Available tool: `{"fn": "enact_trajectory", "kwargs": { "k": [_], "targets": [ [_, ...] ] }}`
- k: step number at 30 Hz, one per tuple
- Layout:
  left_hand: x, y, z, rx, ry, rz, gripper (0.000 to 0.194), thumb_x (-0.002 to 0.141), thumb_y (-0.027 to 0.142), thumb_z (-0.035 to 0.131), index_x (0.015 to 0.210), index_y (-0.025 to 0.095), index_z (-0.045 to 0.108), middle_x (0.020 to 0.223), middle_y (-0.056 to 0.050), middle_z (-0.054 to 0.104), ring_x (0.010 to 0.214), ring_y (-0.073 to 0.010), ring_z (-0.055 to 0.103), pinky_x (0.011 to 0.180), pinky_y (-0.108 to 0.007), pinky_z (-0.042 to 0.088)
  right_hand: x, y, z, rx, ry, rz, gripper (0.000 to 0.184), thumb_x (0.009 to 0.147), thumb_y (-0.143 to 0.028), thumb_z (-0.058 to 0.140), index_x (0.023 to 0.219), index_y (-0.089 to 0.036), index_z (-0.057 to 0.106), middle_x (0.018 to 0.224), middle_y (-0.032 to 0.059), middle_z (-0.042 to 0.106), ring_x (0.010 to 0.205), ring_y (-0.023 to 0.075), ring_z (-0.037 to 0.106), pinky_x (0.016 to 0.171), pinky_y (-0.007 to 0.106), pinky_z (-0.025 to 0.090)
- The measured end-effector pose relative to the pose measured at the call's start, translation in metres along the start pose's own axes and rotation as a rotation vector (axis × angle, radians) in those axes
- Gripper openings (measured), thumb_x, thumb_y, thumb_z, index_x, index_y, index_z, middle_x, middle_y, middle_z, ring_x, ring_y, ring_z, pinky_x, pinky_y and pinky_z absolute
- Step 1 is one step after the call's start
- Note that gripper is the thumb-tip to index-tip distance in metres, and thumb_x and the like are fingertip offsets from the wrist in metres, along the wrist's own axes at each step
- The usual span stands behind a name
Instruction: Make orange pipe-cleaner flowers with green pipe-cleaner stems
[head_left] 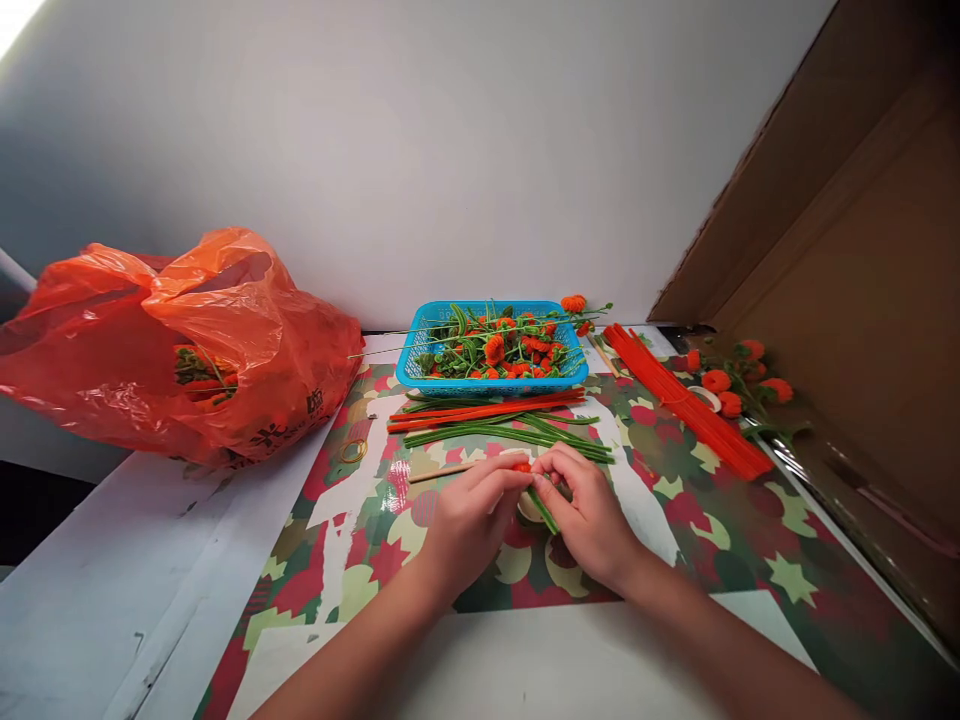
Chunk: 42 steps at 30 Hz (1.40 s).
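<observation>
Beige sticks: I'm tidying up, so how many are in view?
2: one stick lies beside the left hand, the other stick right of the basket. More may be hidden.

A handicraft corner, in a home or a small workshop; one close view hardly settles which. The worktop wears a patterned covering and carries a blue basket of fuzzy orange flowers and loose fuzzy stems, between a plain wall and a brown cardboard panel.
</observation>
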<state>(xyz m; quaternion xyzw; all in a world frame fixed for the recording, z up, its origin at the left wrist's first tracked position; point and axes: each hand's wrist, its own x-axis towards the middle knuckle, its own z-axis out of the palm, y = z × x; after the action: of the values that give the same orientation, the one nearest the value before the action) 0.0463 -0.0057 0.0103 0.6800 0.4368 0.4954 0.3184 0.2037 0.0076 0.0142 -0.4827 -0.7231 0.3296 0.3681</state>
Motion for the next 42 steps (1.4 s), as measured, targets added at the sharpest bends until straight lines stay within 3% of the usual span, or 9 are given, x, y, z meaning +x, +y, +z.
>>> {"fn": "enact_trajectory", "kwargs": {
  "k": [5, 7, 10, 13, 18, 25, 34, 38, 42],
  "targets": [
    [-0.003, -0.001, 0.003, 0.050, -0.023, 0.038, 0.020, 0.082, 0.015, 0.058, 0.089, 0.025, 0.075, 0.109, -0.008, 0.071, 0.103, -0.0225, 0.065, 0.093, -0.033, 0.049, 0.000, -0.001, 0.002, -0.051, 0.038, 0.045, 0.015, 0.084, -0.014, 0.048, 0.071, -0.021, 0.051, 0.078, 0.0011, 0.057, 0.076, 0.0169, 0.053, 0.066, 0.027, 0.038],
    [-0.002, 0.001, 0.005, -0.029, 0.030, -0.073, 0.014, 0.081, 0.018, 0.061, 0.085, 0.024, 0.074, 0.102, -0.007, 0.072, 0.096, -0.0213, 0.067, 0.086, -0.032, 0.052, 0.001, -0.002, 0.000, -0.002, 0.036, 0.048, 0.014, 0.084, -0.016, 0.050, 0.072, -0.020, 0.054, 0.077, 0.0011, 0.057, 0.074, 0.0163, 0.053, 0.065, 0.027, 0.038],
    [0.000, 0.005, 0.009, -0.311, 0.120, -0.369, 0.009, 0.078, 0.027, 0.066, 0.083, 0.021, 0.070, 0.089, -0.005, 0.071, 0.081, -0.0178, 0.067, 0.071, -0.027, 0.057, 0.003, -0.005, -0.005, 0.133, 0.044, 0.032, 0.012, 0.086, -0.022, 0.052, 0.077, -0.020, 0.059, 0.078, 0.0012, 0.056, 0.072, 0.0153, 0.051, 0.063, 0.026, 0.039],
    [0.003, 0.005, 0.011, -0.616, 0.159, -0.597, 0.018, 0.073, 0.031, 0.072, 0.086, 0.020, 0.069, 0.089, -0.003, 0.069, 0.081, -0.0155, 0.066, 0.073, -0.027, 0.058, 0.005, -0.005, -0.009, 0.174, 0.100, 0.012, 0.017, 0.089, -0.027, 0.051, 0.074, -0.020, 0.057, 0.075, 0.0010, 0.053, 0.069, 0.0150, 0.049, 0.062, 0.026, 0.039],
    [0.004, 0.002, 0.010, -0.726, 0.139, -0.658, 0.027, 0.069, 0.031, 0.077, 0.093, 0.019, 0.070, 0.094, -0.003, 0.068, 0.081, -0.0134, 0.065, 0.074, -0.025, 0.058, 0.004, -0.001, -0.007, -0.019, 0.073, -0.111, 0.013, 0.088, -0.022, 0.050, 0.076, -0.020, 0.053, 0.076, 0.0010, 0.053, 0.073, 0.0157, 0.050, 0.067, 0.028, 0.037],
    [0.000, -0.002, 0.007, -0.524, 0.046, -0.447, 0.023, 0.076, 0.030, 0.071, 0.098, 0.022, 0.071, 0.097, -0.004, 0.069, 0.083, -0.0162, 0.066, 0.068, -0.026, 0.059, 0.001, 0.000, -0.006, -0.118, 0.078, -0.214, 0.019, 0.091, -0.020, 0.046, 0.074, -0.019, 0.052, 0.074, 0.0001, 0.054, 0.073, 0.0149, 0.051, 0.071, 0.031, 0.033],
    [-0.001, -0.002, 0.002, -0.160, 0.077, -0.111, 0.023, 0.080, 0.015, 0.063, 0.101, 0.021, 0.073, 0.100, -0.007, 0.073, 0.087, -0.0191, 0.070, 0.066, -0.025, 0.061, 0.002, 0.001, -0.014, -0.227, 0.016, -0.458, 0.013, 0.090, -0.018, 0.047, 0.080, -0.019, 0.054, 0.077, 0.0015, 0.057, 0.073, 0.0158, 0.049, 0.072, 0.033, 0.030],
    [0.000, -0.002, -0.002, 0.013, 0.082, 0.102, 0.024, 0.080, 0.007, 0.060, 0.097, 0.019, 0.072, 0.112, -0.011, 0.070, 0.103, -0.0219, 0.067, 0.063, -0.020, 0.060, 0.003, 0.001, -0.016, -0.183, -0.021, -0.425, 0.018, 0.092, -0.018, 0.045, 0.077, -0.019, 0.053, 0.076, 0.0009, 0.056, 0.073, 0.0152, 0.048, 0.072, 0.033, 0.030],
    [0.002, -0.001, -0.006, 0.185, 0.104, 0.320, 0.023, 0.081, 0.003, 0.057, 0.091, 0.018, 0.070, 0.120, -0.012, 0.065, 0.087, -0.0155, 0.070, 0.070, -0.022, 0.059, 0.006, -0.001, -0.015, -0.023, -0.057, -0.322, 0.020, 0.093, -0.017, 0.045, 0.076, -0.019, 0.055, 0.073, -0.0006, 0.055, 0.075, 0.0143, 0.051, 0.074, 0.031, 0.033]
  ]
}}
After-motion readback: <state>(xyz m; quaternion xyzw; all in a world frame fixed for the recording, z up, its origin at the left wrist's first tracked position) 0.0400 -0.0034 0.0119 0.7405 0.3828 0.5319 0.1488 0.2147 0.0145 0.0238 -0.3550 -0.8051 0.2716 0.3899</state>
